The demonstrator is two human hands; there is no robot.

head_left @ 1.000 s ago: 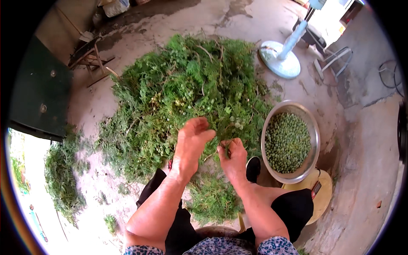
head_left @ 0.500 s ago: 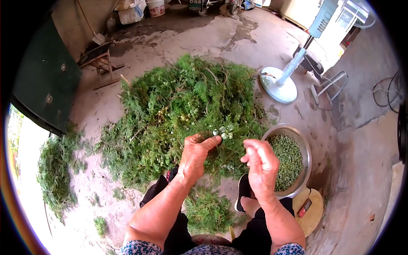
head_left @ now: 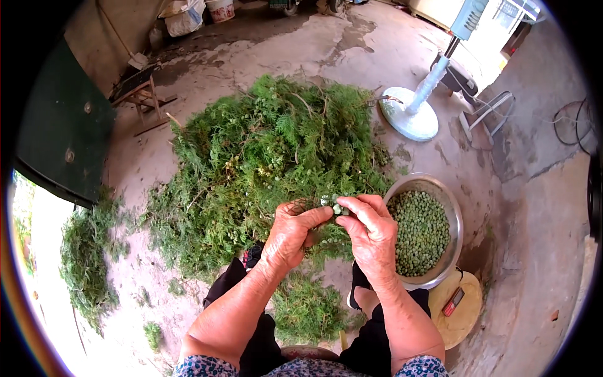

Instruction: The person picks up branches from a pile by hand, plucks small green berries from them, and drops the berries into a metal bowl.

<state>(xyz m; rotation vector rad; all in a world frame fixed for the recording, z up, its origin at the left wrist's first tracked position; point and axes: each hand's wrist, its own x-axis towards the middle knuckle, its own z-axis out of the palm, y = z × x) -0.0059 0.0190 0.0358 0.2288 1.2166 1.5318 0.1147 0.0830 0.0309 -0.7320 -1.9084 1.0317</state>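
My left hand (head_left: 289, 231) pinches a leafy evergreen sprig between thumb and forefinger, with a cluster of pale green cones (head_left: 325, 200) at its tip. Against that cluster, my right hand (head_left: 374, 234) closes thumb and fingertips on a green cone (head_left: 339, 209). Both hands are held above the near edge of a large heap of cut evergreen branches (head_left: 257, 151). A metal basin (head_left: 459, 226) stands to the right of my right hand, holding many loose green cones (head_left: 419, 235).
Smaller heaps of greenery lie at the left (head_left: 88, 257) and between my feet (head_left: 308, 308). Beside the basin is a round yellowish stool (head_left: 468, 314) with a red phone (head_left: 453, 301). A fan's round base (head_left: 408, 119) stands beyond, and a wooden stand (head_left: 143, 100) is far left.
My right hand has moved left and slightly forward, from apart beside the sprig to gripping a cone on it. My left hand still holds the sprig. The view has shifted slightly.
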